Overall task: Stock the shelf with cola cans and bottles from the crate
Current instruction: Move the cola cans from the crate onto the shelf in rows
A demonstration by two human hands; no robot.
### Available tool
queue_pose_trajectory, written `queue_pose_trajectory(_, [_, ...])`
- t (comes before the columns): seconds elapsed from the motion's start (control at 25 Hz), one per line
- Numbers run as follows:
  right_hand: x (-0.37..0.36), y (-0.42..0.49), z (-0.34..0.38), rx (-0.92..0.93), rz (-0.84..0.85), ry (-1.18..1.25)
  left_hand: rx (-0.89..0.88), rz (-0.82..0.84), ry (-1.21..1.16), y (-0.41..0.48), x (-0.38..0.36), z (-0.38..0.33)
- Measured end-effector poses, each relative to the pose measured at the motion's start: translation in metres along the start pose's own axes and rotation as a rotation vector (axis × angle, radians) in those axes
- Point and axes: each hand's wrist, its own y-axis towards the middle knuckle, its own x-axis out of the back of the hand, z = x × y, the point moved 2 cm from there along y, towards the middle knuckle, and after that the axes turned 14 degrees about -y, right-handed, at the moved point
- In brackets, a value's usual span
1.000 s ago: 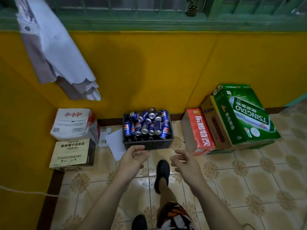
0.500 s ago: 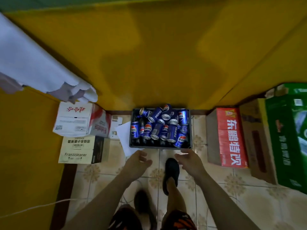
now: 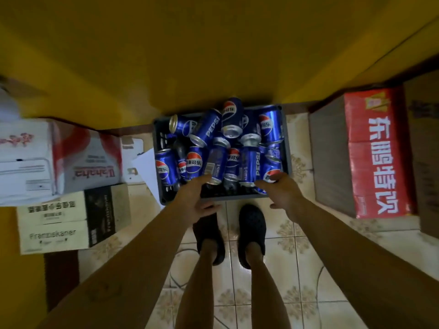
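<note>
A dark plastic crate (image 3: 288, 148) stands on the tiled floor against the yellow wall, heaped with several blue cola cans (image 3: 248, 162), and a dark bottle (image 3: 179, 148) shows among them. My left hand (image 3: 193, 200) hovers over the crate's near left edge with fingers spread and holds nothing. My right hand (image 3: 279, 191) reaches over the near right corner, its fingertips close to a can (image 3: 269, 170); whether they touch it I cannot tell. No shelf is in view.
Stacked cardboard boxes (image 3: 59, 205) sit left of the crate, with a white sheet of paper (image 3: 148, 167) between. A red-printed carton (image 3: 370, 153) stands on the right. My two feet in black shoes (image 3: 251, 224) stand just before the crate.
I have stepped closer and bent over the crate, so the view tilted down. Both hands moved forward from in front of the crate to over its near edge.
</note>
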Motion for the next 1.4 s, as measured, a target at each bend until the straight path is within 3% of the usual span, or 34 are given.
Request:
queue_pose_trajectory(0.16, [-0.040,0.051,-0.006,-0.142,0.023,0.156,0.100,0.030,-0.279,0.066,-0.010,0.002])
queue_pose_trajectory(0.4, [-0.071,0.097,-0.006,-0.121,-0.198,0.220,0.172,0.109,-0.504,0.123,-0.015,0.000])
queue_pose_trajectory(0.6, [-0.077,0.100,-0.001,-0.238,-0.134,0.605,0.202,0.155,-0.449,0.119,-0.007,0.000])
queue_pose_trajectory(0.96, [-0.056,0.054,0.018,-0.217,0.223,0.673,0.198,0.224,-0.149,0.081,0.034,0.008])
queue_pose_trajectory(1.2, [-0.050,-0.039,-0.003,-0.189,0.277,0.934,0.220,0.451,-0.157,-0.003,0.041,-0.001])
queue_pose_trajectory(1.32, [-0.045,-0.107,0.009,-0.079,0.318,1.079,0.149,0.531,-0.096,-0.068,0.033,-0.014])
queue_pose_trajectory(1.4, [-0.035,-0.153,0.022,0.012,0.344,1.053,0.089,0.565,-0.019,-0.109,0.035,-0.020])
